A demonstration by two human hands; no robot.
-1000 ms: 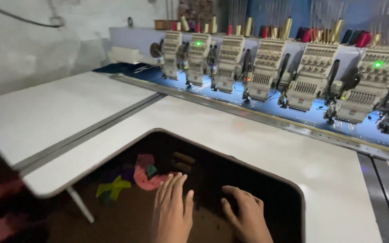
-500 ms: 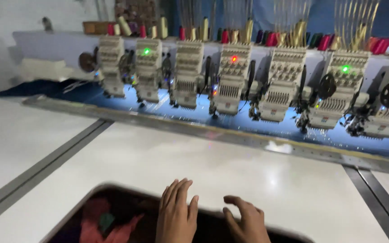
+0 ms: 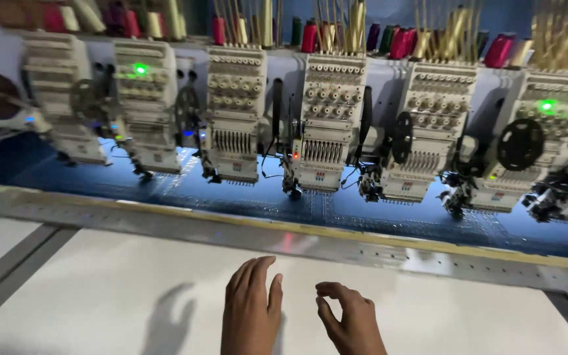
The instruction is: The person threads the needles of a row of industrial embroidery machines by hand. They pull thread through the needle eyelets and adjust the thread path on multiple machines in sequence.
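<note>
Here your left hand [image 3: 252, 309] and right hand [image 3: 352, 320] hover over the white worktop [image 3: 119, 289], both empty: the left hand's fingers [image 3: 258, 273] are stretched out flat and released, the right hand's are loosely curled, grasping nothing. Nearest to them is the bare worktop surface itself; beyond it run a metal rail [image 3: 376, 244] and the blue fabric [image 3: 244, 194] stretched under a row of embroidery heads [image 3: 323, 125]. Thread cones [image 3: 310, 34] in red, cream and gold stand along the top, and green indicator lamps [image 3: 141, 68] glow on two heads, which suggests the machine is powered. The main hazard, judged from this layout, is reach: should your fingers pass the rail toward the needle area [image 3: 292, 187], a moving head or a shifting frame could catch them. A hand pressing on the stretched fabric could also pull it out of register and spoil the stitching. Loose threads hanging near the heads could snag on a finger. The view is blurred at the edges, so the outer heads cannot be read closely.
</note>
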